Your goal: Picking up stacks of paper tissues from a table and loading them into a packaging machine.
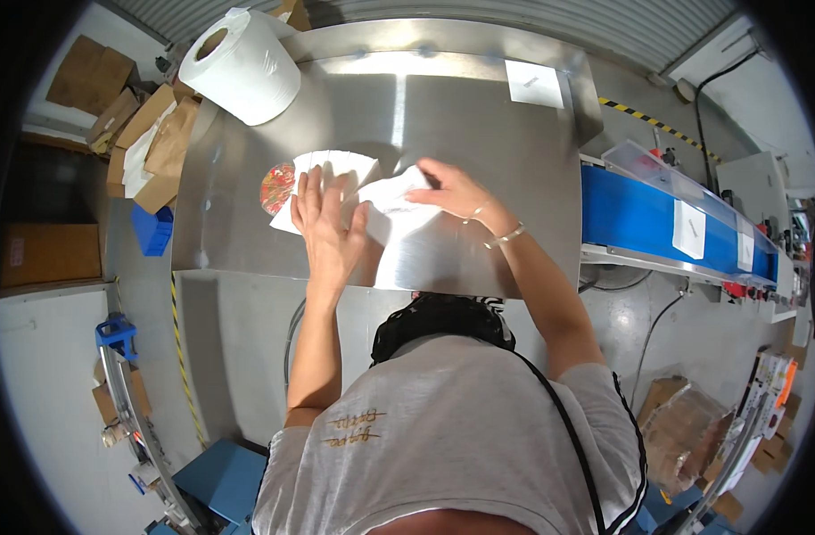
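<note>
On the steel table (506,143) lies a fanned row of flat white packets (349,163). My left hand (325,214) rests on them, palm down with its fingers spread. A round thing with a red and gold pattern (276,189) sticks out at the left end of the row; the rest of it is hidden. Right of the row, a single white packet (395,207) lies tilted, its left edge close to my left thumb. My right hand (455,192) grips its right side between thumb and fingers. A bracelet circles the right wrist.
A big white roll (260,85) stands at the table's far left corner. One white packet (534,84) lies at the far right. Beyond the right edge runs a blue conveyor (635,214) carrying white packets. Cardboard boxes (162,147) and a blue bin (152,230) are at the left.
</note>
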A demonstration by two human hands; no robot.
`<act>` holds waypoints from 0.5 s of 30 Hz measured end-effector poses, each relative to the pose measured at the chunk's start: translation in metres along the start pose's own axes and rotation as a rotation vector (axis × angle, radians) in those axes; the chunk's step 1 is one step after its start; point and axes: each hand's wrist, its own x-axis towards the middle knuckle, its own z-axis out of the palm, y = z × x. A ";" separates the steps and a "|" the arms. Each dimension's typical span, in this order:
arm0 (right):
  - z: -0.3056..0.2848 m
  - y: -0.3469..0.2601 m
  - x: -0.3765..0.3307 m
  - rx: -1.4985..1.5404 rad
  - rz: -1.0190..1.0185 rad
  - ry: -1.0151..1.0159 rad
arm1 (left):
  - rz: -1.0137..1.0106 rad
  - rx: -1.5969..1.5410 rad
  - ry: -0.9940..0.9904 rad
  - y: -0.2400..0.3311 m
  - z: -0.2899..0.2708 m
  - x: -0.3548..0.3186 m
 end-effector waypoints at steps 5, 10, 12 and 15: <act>-0.055 0.087 -0.051 0.061 -0.063 0.557 | -0.003 -0.001 0.086 -0.010 0.006 0.001; -0.186 0.162 -0.154 -0.709 0.117 0.981 | -0.021 -0.060 0.118 -0.006 0.006 0.000; -0.211 0.136 -0.175 -0.601 0.352 1.051 | -0.033 -0.064 0.140 -0.010 0.006 -0.003; -0.206 0.114 -0.185 -1.347 0.647 1.211 | -0.017 -0.048 0.136 -0.008 0.008 -0.002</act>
